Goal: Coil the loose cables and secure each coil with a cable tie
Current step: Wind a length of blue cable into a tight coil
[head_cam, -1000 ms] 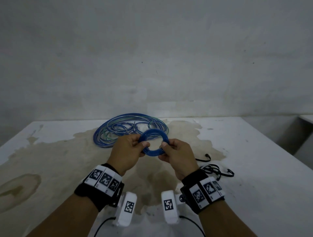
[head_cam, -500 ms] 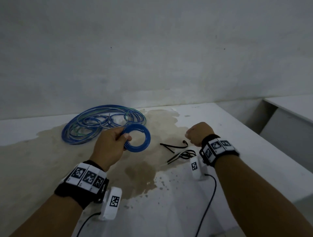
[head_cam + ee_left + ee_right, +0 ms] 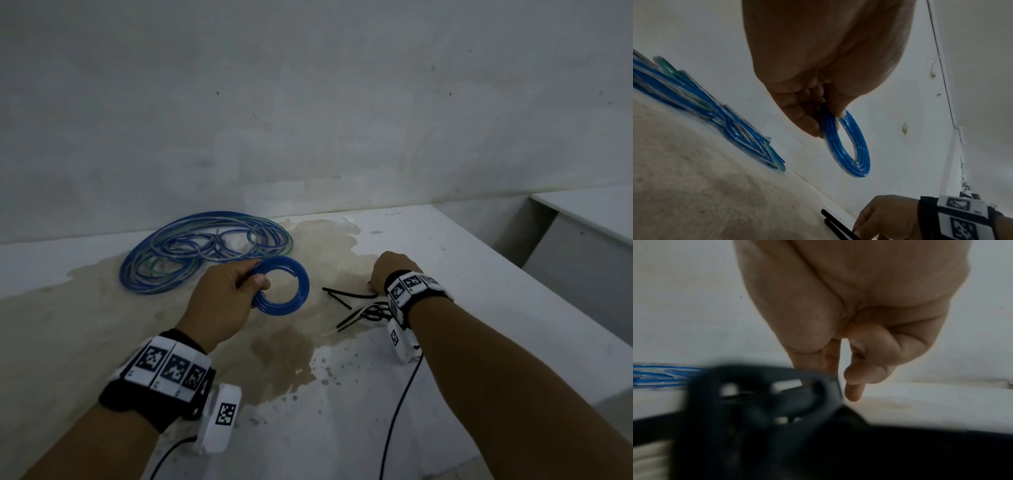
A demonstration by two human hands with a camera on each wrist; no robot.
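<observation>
My left hand (image 3: 253, 278) (image 3: 824, 125) grips a small, tightly wound blue coil (image 3: 298, 295) (image 3: 857, 154) by its left side and holds it just above the table. Behind it a big loose heap of blue and green cable (image 3: 205, 250) (image 3: 694, 100) (image 3: 657, 374) lies on the table. My right hand (image 3: 376, 285) (image 3: 857, 227) (image 3: 840, 382) is down on the table to the right, fingers curled, pinching the end of a black cable tie (image 3: 342, 293) (image 3: 836, 227). More black ties (image 3: 373, 313) lie bunched under that wrist, blurred in the right wrist view.
The white table (image 3: 479, 308) carries a wide brown stain around the work. A bare wall stands close behind it. A second white surface (image 3: 589, 219) sits past a gap on the right. Black cords from the wrist cameras (image 3: 397, 411) trail toward the front edge.
My right hand let go of the small coil, swung right and dropped onto the black ties. My left hand keeps the coil alone. My head turned right.
</observation>
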